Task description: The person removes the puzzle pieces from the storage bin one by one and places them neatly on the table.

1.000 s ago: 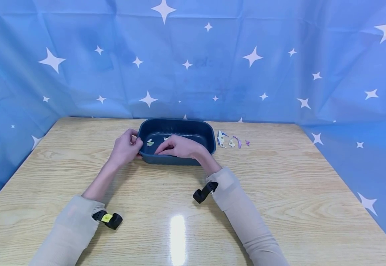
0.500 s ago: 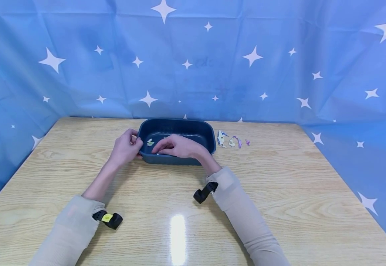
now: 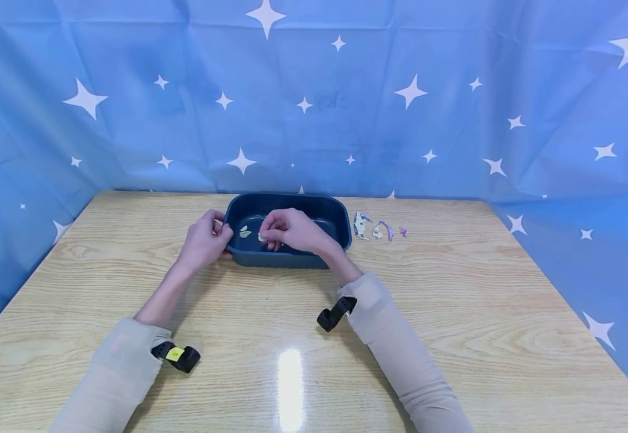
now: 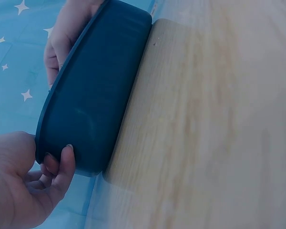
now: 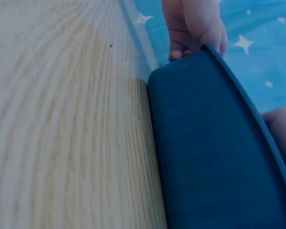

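Note:
A dark blue plastic basin [image 3: 292, 260] stands on the wooden table in the head view. My left hand [image 3: 203, 242] grips its left end, thumb at the rim and fingers curled underneath against the outer wall, as the left wrist view also shows. Inside the basin, my right hand [image 3: 296, 231] pinches a small whitish scrap [image 3: 262, 237] between thumb and fingertips. To the left of that hand, a pale green and white scrap [image 3: 245, 233] lies on the basin floor. In the right wrist view the basin wall hides the right fingertips.
Several small scraps lie on the table right of the basin: a blue and white scrap [image 3: 360, 226], a pale and purple curved scrap [image 3: 389, 231] and a tiny purple scrap [image 3: 403, 231]. A blue starred curtain [image 3: 314, 138] hangs behind the table.
My right hand first shifts slightly left low in the basin, then rises a little to the right with the whitish scrap now showing at its fingertips. The left hand keeps its place.

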`<action>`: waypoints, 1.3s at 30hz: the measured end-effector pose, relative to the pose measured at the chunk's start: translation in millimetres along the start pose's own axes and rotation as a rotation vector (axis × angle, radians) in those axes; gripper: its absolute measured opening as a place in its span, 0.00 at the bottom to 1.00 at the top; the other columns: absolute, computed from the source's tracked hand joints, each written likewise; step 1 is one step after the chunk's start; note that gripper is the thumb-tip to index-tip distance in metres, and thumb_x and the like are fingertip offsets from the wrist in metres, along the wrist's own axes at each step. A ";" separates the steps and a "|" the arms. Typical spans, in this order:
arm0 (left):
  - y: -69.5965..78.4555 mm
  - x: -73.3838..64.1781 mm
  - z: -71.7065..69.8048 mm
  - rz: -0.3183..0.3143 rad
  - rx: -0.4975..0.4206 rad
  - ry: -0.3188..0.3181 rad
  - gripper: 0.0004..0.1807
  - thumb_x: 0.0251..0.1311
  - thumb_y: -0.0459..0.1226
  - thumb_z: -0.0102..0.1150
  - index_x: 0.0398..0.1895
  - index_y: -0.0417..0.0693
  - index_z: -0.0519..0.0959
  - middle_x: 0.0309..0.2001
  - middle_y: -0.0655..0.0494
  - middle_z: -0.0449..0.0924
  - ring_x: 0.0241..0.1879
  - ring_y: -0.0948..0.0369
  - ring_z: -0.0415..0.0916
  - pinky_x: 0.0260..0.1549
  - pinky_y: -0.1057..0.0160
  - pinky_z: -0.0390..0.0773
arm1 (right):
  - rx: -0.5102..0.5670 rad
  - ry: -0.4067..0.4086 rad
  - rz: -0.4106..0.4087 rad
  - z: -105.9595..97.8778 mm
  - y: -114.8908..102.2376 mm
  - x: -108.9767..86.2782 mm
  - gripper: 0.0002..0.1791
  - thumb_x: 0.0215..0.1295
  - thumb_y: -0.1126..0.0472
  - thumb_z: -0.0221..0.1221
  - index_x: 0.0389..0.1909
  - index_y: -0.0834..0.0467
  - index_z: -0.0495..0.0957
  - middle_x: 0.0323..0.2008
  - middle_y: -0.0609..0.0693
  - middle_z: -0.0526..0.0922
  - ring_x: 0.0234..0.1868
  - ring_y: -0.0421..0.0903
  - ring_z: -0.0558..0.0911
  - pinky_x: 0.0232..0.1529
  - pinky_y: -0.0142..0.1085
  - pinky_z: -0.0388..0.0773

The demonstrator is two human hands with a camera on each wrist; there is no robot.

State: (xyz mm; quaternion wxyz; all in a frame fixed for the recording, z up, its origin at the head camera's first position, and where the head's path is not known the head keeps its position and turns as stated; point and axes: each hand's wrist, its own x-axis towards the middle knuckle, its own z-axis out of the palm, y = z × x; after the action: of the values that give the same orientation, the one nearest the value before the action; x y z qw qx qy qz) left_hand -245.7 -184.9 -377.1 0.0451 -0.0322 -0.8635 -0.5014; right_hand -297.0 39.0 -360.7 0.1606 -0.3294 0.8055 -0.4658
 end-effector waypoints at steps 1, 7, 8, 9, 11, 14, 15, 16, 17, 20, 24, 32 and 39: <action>-0.2 0.0 0.1 0.000 0.001 -0.001 0.17 0.70 0.32 0.46 0.57 0.29 0.69 0.33 0.44 0.73 0.22 0.50 0.84 0.26 0.56 0.89 | 0.003 0.009 -0.010 -0.4 -0.4 -0.7 0.05 0.74 0.63 0.58 0.42 0.61 0.80 0.34 0.52 0.85 0.31 0.49 0.85 0.37 0.38 0.88; -1.3 0.3 0.8 0.000 -0.004 -0.009 0.17 0.71 0.32 0.46 0.58 0.29 0.69 0.33 0.43 0.74 0.22 0.50 0.84 0.26 0.57 0.89 | 0.000 0.078 -0.080 -4.9 1.8 -7.0 0.05 0.73 0.62 0.59 0.42 0.60 0.80 0.33 0.55 0.87 0.30 0.49 0.86 0.36 0.39 0.88; -1.3 0.4 0.8 0.000 -0.004 -0.009 0.17 0.71 0.32 0.46 0.58 0.29 0.69 0.33 0.43 0.74 0.22 0.50 0.84 0.26 0.57 0.89 | 0.000 0.094 -0.090 -6.2 2.3 -8.6 0.05 0.72 0.62 0.60 0.41 0.59 0.81 0.33 0.56 0.87 0.30 0.50 0.86 0.36 0.39 0.88; -1.3 0.5 0.7 0.000 -0.005 -0.008 0.17 0.71 0.32 0.46 0.58 0.29 0.69 0.33 0.43 0.74 0.22 0.51 0.84 0.26 0.57 0.89 | 0.000 0.109 -0.098 -7.6 2.8 -10.1 0.05 0.72 0.62 0.60 0.41 0.59 0.82 0.34 0.58 0.87 0.31 0.50 0.86 0.37 0.38 0.88; -1.2 0.5 0.4 0.001 -0.006 -0.006 0.17 0.71 0.32 0.46 0.58 0.29 0.69 0.33 0.43 0.74 0.22 0.51 0.84 0.26 0.56 0.89 | 0.009 0.137 -0.110 -10.7 3.7 -12.7 0.04 0.70 0.63 0.62 0.39 0.60 0.83 0.35 0.60 0.86 0.32 0.53 0.86 0.37 0.38 0.88; -1.4 0.5 -0.1 -0.001 -0.004 -0.004 0.17 0.71 0.31 0.46 0.58 0.29 0.69 0.33 0.43 0.73 0.22 0.51 0.84 0.26 0.56 0.89 | 0.014 0.171 -0.112 -15.9 4.7 -16.2 0.03 0.68 0.64 0.64 0.38 0.61 0.84 0.36 0.63 0.86 0.34 0.58 0.86 0.39 0.38 0.88; -1.4 0.5 -0.1 -0.001 -0.003 -0.004 0.17 0.71 0.31 0.46 0.58 0.29 0.69 0.33 0.43 0.73 0.22 0.51 0.84 0.26 0.56 0.89 | 0.015 0.177 -0.109 -17.8 4.9 -17.2 0.03 0.68 0.65 0.64 0.37 0.61 0.85 0.35 0.62 0.86 0.35 0.58 0.86 0.39 0.38 0.88; -1.4 0.4 -0.1 -0.003 -0.003 -0.005 0.17 0.71 0.31 0.46 0.58 0.29 0.69 0.33 0.43 0.73 0.22 0.51 0.84 0.27 0.56 0.89 | 0.014 0.181 -0.103 -19.6 5.1 -18.1 0.03 0.67 0.65 0.64 0.37 0.61 0.85 0.35 0.61 0.87 0.35 0.59 0.86 0.39 0.39 0.88; -1.5 0.1 0.0 -0.003 -0.004 -0.007 0.17 0.71 0.31 0.46 0.58 0.28 0.69 0.33 0.43 0.73 0.22 0.51 0.84 0.27 0.56 0.89 | 0.014 0.184 -0.096 -21.4 5.2 -19.3 0.04 0.67 0.65 0.64 0.38 0.62 0.85 0.35 0.60 0.87 0.36 0.59 0.86 0.39 0.39 0.88; -1.9 -0.4 0.6 -0.006 -0.005 -0.011 0.18 0.71 0.31 0.46 0.58 0.28 0.69 0.33 0.43 0.74 0.22 0.50 0.84 0.27 0.56 0.89 | 0.000 0.179 -0.078 -26.5 5.6 -23.7 0.06 0.66 0.66 0.65 0.40 0.64 0.84 0.35 0.56 0.87 0.37 0.59 0.86 0.40 0.43 0.88; -2.6 -0.2 1.4 -0.007 -0.005 -0.010 0.18 0.71 0.31 0.46 0.58 0.28 0.69 0.33 0.43 0.73 0.22 0.50 0.84 0.26 0.57 0.89 | -0.056 0.189 -0.057 -32.8 7.5 -31.8 0.10 0.65 0.67 0.65 0.46 0.64 0.85 0.35 0.52 0.88 0.36 0.55 0.87 0.41 0.44 0.88; -2.6 -0.5 1.8 -0.004 0.005 -0.005 0.17 0.71 0.32 0.46 0.57 0.28 0.69 0.32 0.44 0.72 0.22 0.50 0.84 0.25 0.58 0.89 | -0.121 0.247 -0.035 -47.4 14.3 -50.9 0.12 0.65 0.62 0.67 0.47 0.62 0.86 0.35 0.51 0.88 0.37 0.56 0.87 0.42 0.54 0.87; -2.5 0.3 0.8 -0.001 -0.002 -0.002 0.18 0.71 0.31 0.46 0.58 0.28 0.69 0.32 0.44 0.72 0.22 0.51 0.84 0.25 0.58 0.89 | -0.154 0.322 -0.049 -63.6 17.6 -69.3 0.12 0.66 0.60 0.66 0.48 0.60 0.86 0.36 0.51 0.88 0.37 0.61 0.86 0.41 0.54 0.86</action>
State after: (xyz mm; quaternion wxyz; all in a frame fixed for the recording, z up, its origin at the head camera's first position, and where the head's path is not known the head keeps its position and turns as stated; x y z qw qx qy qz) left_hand -246.3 -185.4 -379.7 0.0441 -0.0321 -0.8629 -0.5024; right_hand -289.0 133.3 -346.4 -0.0072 -0.2812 0.8458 -0.4533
